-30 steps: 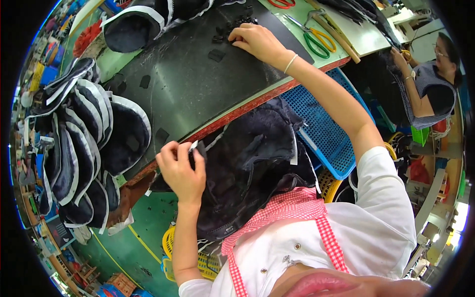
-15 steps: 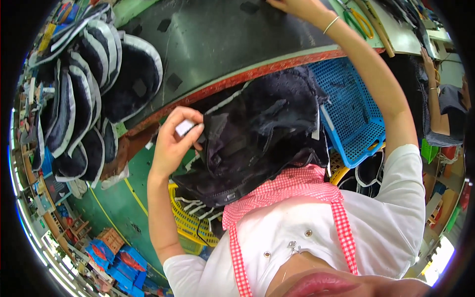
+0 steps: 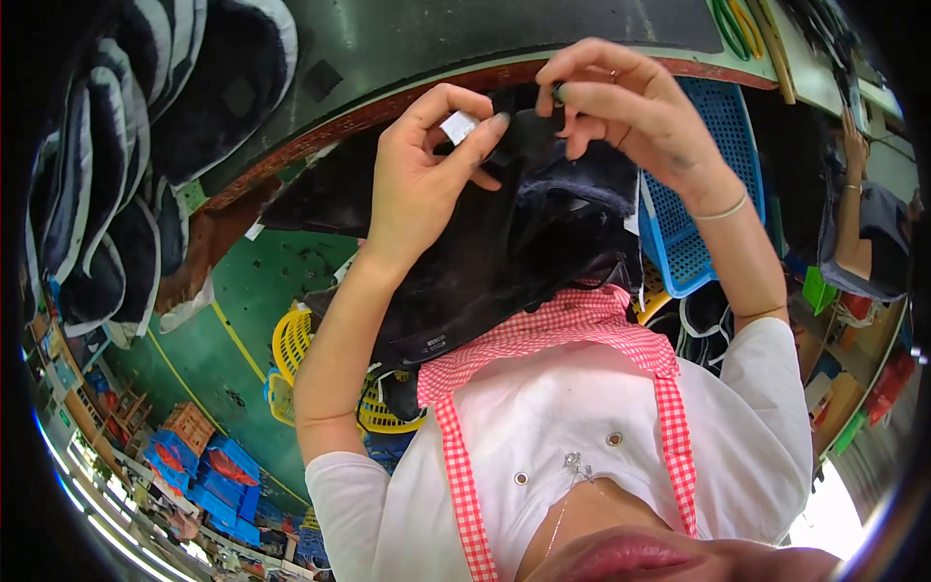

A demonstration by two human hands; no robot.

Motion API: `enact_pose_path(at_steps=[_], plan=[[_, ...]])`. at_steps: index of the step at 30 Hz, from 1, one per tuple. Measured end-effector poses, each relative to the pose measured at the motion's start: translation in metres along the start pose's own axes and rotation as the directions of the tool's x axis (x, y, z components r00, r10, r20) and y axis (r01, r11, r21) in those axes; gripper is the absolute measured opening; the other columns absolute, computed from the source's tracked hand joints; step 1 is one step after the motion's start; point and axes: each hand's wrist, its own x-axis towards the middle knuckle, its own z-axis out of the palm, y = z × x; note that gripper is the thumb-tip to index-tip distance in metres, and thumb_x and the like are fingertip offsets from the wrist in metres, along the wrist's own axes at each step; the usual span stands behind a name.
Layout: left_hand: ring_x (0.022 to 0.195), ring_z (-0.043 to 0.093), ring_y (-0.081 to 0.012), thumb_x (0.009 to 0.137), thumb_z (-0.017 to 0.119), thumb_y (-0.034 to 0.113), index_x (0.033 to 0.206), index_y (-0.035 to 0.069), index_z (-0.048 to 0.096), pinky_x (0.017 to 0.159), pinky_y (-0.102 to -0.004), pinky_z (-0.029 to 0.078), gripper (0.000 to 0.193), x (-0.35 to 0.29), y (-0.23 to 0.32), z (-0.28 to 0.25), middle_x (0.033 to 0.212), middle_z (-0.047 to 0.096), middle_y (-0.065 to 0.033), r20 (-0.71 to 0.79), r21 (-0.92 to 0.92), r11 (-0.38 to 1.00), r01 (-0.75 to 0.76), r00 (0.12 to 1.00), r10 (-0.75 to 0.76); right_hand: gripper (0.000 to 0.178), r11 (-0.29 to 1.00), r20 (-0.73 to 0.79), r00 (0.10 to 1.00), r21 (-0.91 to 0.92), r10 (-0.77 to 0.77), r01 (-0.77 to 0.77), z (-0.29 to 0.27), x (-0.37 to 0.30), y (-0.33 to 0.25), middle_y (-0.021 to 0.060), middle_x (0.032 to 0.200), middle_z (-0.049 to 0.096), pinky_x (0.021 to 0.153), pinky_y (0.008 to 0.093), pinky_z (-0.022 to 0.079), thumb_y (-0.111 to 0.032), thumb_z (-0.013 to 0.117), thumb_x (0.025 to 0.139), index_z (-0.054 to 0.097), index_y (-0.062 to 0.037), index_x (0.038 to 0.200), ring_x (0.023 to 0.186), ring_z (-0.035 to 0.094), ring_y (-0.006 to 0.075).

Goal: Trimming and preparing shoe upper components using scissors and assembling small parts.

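A large black fabric piece [image 3: 465,262] with a soft, fuzzy patch lies over my lap, against the table edge. My left hand [image 3: 417,175] is closed at its upper part, thumb and index finger pinching the black fabric. A small white tag-like piece [image 3: 459,127] shows between those fingers. To its right, my right hand [image 3: 635,121] is raised over the fabric's top edge, fingers curled. A small dark piece [image 3: 559,93] is pinched at its fingertips; its kind is hard to make out. The two hands are apart, with black fabric between them.
Beyond the fabric is a dark tabletop [image 3: 407,44] with a red edge and a black patch [image 3: 323,80]. Pale-edged dark padded pieces [image 3: 126,145] are stacked left. A blue basket [image 3: 679,233] stands right, a yellow basket [image 3: 291,344] lower left. Green-handled scissors [image 3: 727,27] lie far right.
My right hand has come back from the far tabletop to the fabric's top edge, now with a small dark piece. My left hand has moved up and right, still with the white piece.
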Motion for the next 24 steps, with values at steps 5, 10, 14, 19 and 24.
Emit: enact_pose_path(at_steps=[5, 10, 14, 19, 24], plan=[[0.071, 0.054, -0.0026, 0.089, 0.067, 0.010, 0.095, 0.003, 0.061, 0.055, -0.0214, 0.055, 0.011, 0.002, -0.003, 0.011, 0.079, 0.057, 0.0026, 0.000, 0.023, 1.000, -0.018, 1.000, 0.018, 0.024, 0.996, -0.137, 0.989, -0.067, -0.060, 0.051, -0.006, -0.009, 0.022, 0.0102, 0.106, 0.066, 0.077, 0.0283, 0.058, -0.011, 0.063, 0.091, 0.065, 0.0008, 0.112, 0.087, 0.067, 0.0150], [0.071, 0.056, -0.0028, 0.088, 0.068, 0.011, 0.093, 0.004, 0.063, 0.054, -0.0213, 0.054, 0.010, 0.000, -0.001, 0.012, 0.081, 0.059, 0.0023, 0.002, 0.048, 0.999, 0.005, 1.000, -0.005, 0.024, 0.973, -0.132, 0.985, -0.213, -0.113, 0.084, -0.001, -0.008, 0.017, 0.0085, 0.103, 0.068, 0.074, 0.0264, 0.058, -0.015, 0.064, 0.091, 0.066, 0.0004, 0.109, 0.085, 0.067, 0.0138], [0.071, 0.056, -0.0028, 0.088, 0.068, 0.011, 0.092, 0.004, 0.063, 0.054, -0.0211, 0.054, 0.010, 0.000, -0.001, 0.011, 0.081, 0.060, 0.0018, 0.003, 0.053, 0.999, 0.009, 1.000, -0.010, 0.020, 0.910, -0.115, 0.983, -0.406, -0.143, 0.085, -0.001, -0.006, 0.007, 0.0086, 0.101, 0.066, 0.070, 0.0244, 0.056, -0.008, 0.062, 0.092, 0.064, 0.0017, 0.109, 0.084, 0.065, 0.0116], [0.071, 0.057, -0.0032, 0.088, 0.067, 0.010, 0.093, 0.004, 0.062, 0.054, -0.0209, 0.054, 0.010, -0.001, 0.000, 0.014, 0.081, 0.061, 0.0022, 0.020, 0.076, 0.997, -0.006, 1.000, 0.005, 0.016, 0.871, -0.100, 0.981, -0.480, -0.168, 0.100, 0.005, -0.006, 0.008, 0.0071, 0.099, 0.067, 0.069, 0.0226, 0.055, -0.004, 0.062, 0.091, 0.063, 0.0014, 0.105, 0.083, 0.065, 0.0102], [0.070, 0.056, -0.0034, 0.089, 0.066, 0.012, 0.096, 0.005, 0.062, 0.053, -0.0200, 0.052, 0.011, 0.000, -0.002, 0.014, 0.080, 0.060, 0.0026, -0.009, 0.077, 0.997, -0.020, 1.000, 0.020, 0.017, 0.848, -0.137, 0.983, -0.529, -0.124, 0.033, 0.013, -0.012, 0.009, 0.0054, 0.100, 0.067, 0.071, 0.0221, 0.055, -0.004, 0.063, 0.090, 0.062, 0.0006, 0.106, 0.083, 0.065, 0.0098]])
